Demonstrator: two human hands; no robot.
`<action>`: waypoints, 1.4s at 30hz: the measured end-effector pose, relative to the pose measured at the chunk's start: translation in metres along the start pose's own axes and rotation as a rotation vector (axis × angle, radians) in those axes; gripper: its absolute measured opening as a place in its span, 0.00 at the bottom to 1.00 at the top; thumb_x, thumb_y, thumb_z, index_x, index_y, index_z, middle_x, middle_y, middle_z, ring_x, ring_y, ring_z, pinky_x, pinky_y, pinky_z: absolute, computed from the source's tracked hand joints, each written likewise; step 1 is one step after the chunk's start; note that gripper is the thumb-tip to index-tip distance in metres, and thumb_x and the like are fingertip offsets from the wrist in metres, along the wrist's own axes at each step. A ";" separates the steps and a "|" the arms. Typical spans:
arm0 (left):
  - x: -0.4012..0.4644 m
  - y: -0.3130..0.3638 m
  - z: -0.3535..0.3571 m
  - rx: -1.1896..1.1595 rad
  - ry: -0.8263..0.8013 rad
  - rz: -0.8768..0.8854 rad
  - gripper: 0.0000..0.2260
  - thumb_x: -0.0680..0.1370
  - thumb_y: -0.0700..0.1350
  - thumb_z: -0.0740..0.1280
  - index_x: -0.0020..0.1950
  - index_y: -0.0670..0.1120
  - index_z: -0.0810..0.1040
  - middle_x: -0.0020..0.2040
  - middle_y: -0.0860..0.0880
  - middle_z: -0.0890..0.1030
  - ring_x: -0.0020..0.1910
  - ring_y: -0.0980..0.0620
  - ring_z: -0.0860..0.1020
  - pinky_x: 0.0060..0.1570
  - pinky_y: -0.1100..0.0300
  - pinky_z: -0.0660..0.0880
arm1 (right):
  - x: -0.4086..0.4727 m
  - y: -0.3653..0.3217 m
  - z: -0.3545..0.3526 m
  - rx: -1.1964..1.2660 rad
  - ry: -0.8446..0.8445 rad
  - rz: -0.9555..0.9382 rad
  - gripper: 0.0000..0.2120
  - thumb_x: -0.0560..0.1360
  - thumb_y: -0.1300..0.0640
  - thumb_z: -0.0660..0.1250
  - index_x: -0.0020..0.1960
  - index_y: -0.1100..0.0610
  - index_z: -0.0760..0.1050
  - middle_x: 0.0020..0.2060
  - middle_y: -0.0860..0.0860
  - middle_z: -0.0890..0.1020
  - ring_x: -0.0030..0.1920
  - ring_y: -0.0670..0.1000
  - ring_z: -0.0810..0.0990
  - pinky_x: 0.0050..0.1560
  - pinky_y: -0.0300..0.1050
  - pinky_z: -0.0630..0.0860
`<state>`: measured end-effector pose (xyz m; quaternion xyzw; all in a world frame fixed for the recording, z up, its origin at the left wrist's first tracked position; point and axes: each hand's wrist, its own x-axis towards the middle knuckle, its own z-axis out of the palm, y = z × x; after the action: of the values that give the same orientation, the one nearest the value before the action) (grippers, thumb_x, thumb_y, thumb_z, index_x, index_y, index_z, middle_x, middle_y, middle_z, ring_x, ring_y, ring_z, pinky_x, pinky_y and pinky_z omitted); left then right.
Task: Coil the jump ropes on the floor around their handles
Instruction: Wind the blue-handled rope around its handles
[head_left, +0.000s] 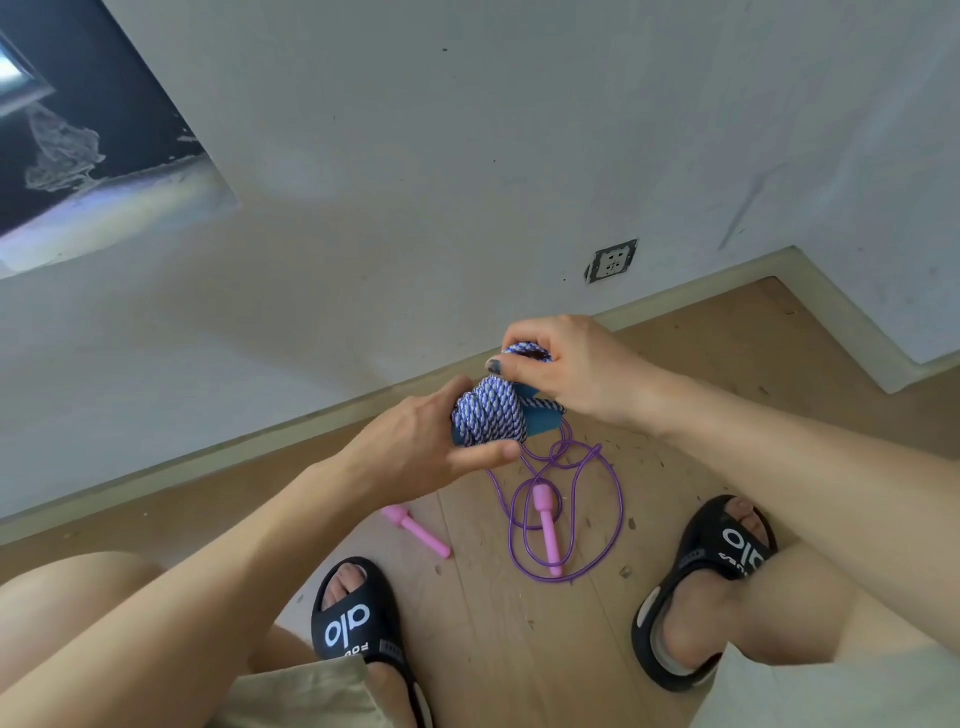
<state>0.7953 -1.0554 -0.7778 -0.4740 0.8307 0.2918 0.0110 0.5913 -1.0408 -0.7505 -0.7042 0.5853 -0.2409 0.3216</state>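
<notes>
A blue-and-white braided jump rope (491, 410) is wound in a thick bundle around its teal handles (540, 418), held above the floor. My left hand (415, 449) grips the bundle from the left, thumb underneath. My right hand (566, 364) pinches a loop of the same braided rope just above the bundle. Below them on the wooden floor lies a purple jump rope (597, 519) in loose loops. One of its pink handles (548, 525) lies inside the loops. The other pink handle (415, 530) lies to the left.
My two feet in black sandals (353, 618) (717, 561) stand on either side of the purple rope. A white wall with a socket (613, 260) and a skirting board (260, 441) runs behind. Small debris is scattered on the floor.
</notes>
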 end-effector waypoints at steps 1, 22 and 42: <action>-0.001 0.000 0.000 0.014 0.016 0.017 0.31 0.65 0.79 0.57 0.54 0.55 0.68 0.42 0.52 0.80 0.39 0.51 0.78 0.43 0.51 0.77 | 0.000 -0.001 0.000 0.010 0.004 -0.006 0.13 0.78 0.46 0.66 0.39 0.53 0.75 0.33 0.54 0.77 0.33 0.47 0.70 0.34 0.42 0.64; 0.003 0.017 -0.007 -0.355 0.148 -0.010 0.11 0.78 0.61 0.63 0.53 0.56 0.72 0.38 0.49 0.82 0.25 0.49 0.80 0.31 0.47 0.80 | 0.005 -0.016 0.001 0.222 0.096 -0.035 0.11 0.79 0.51 0.68 0.41 0.56 0.78 0.30 0.50 0.78 0.31 0.42 0.71 0.35 0.38 0.68; 0.003 0.002 -0.014 -0.104 0.321 -0.067 0.13 0.74 0.61 0.65 0.48 0.55 0.68 0.35 0.53 0.79 0.33 0.54 0.76 0.31 0.56 0.71 | -0.004 -0.001 0.001 0.087 -0.090 0.347 0.14 0.78 0.48 0.65 0.48 0.59 0.78 0.27 0.51 0.80 0.21 0.48 0.74 0.27 0.37 0.69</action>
<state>0.7961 -1.0636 -0.7665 -0.5417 0.7894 0.2545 -0.1367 0.5915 -1.0371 -0.7502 -0.5881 0.6722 -0.1751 0.4143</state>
